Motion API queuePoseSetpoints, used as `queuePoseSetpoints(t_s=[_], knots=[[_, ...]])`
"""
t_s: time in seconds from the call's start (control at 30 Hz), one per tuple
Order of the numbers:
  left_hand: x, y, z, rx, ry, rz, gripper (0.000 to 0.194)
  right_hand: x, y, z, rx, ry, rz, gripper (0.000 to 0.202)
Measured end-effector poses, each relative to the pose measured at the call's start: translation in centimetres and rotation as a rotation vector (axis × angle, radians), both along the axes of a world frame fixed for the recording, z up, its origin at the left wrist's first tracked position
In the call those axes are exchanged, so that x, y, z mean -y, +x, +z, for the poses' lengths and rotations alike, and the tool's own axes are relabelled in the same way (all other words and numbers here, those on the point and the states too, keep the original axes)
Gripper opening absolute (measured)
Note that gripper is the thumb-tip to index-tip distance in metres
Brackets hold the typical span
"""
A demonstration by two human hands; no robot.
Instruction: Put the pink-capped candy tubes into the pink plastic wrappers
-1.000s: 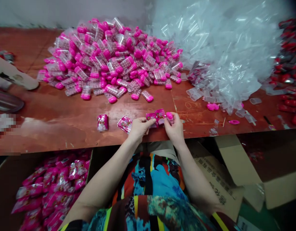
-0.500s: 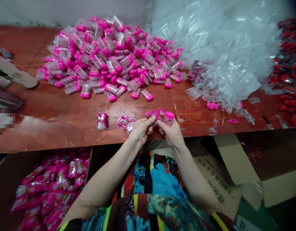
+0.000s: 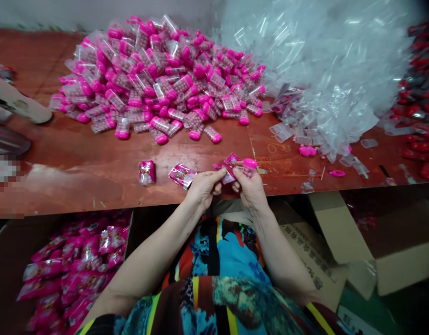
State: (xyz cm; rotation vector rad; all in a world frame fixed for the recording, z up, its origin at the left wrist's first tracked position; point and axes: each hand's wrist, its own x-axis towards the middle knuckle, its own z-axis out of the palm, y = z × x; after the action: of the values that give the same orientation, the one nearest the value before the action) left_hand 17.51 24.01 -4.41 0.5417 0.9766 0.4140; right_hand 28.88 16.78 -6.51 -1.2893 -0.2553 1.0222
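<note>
Near the table's front edge, my left hand (image 3: pixel 204 187) pinches the left side of a small pink printed packet (image 3: pixel 229 174). The fingers of my right hand (image 3: pixel 251 188) are closed on the packet's right side and also hold a clear tube of pink beads with a bright pink cap (image 3: pixel 250 164). Just left of my left hand lies a stack of flat pink packets (image 3: pixel 181 176). Further left, a filled pink packet (image 3: pixel 147 172) rests on the table. Behind my hands is a large heap of capped bead tubes (image 3: pixel 158 79).
Clear empty tubes (image 3: pixel 315 93) are piled at the back right, with red items (image 3: pixel 418 111) beyond. Below the table edge, a box of filled pink packets (image 3: pixel 78 274) sits at left and open cardboard boxes (image 3: pixel 340 228) at right. A pale cylinder (image 3: pixel 24 104) lies at far left.
Both hands have drawn slightly apart, and the packet between them shows more of its surface. The capped tube has shifted a little to the right with my right hand.
</note>
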Motion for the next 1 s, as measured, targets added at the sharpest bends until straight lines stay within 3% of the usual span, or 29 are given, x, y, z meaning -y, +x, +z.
queuePoseSetpoints(t_s=[0.4,0.7,0.83,1.0], knots=[[-0.2,0.0,-0.5,-0.026,-0.060,-0.022,0.030,0.3,0.7,0.1,-0.081,-0.019,0.087,0.045],[-0.6,0.5,-0.4,-0.071,-0.120,0.150,0.035,2.8,0.4,0.7,-0.096,-0.015,0.126,0.032],[-0.2,0.7,-0.3,-0.082,-0.105,0.117,0.044,3.6,-0.9,0.2,-0.013,-0.094,0.143,0.036],[0.2,0.4,-0.5,0.004,-0.079,0.046,0.050,3.6,-1.9,-0.3,0.025,-0.075,0.162,0.047]])
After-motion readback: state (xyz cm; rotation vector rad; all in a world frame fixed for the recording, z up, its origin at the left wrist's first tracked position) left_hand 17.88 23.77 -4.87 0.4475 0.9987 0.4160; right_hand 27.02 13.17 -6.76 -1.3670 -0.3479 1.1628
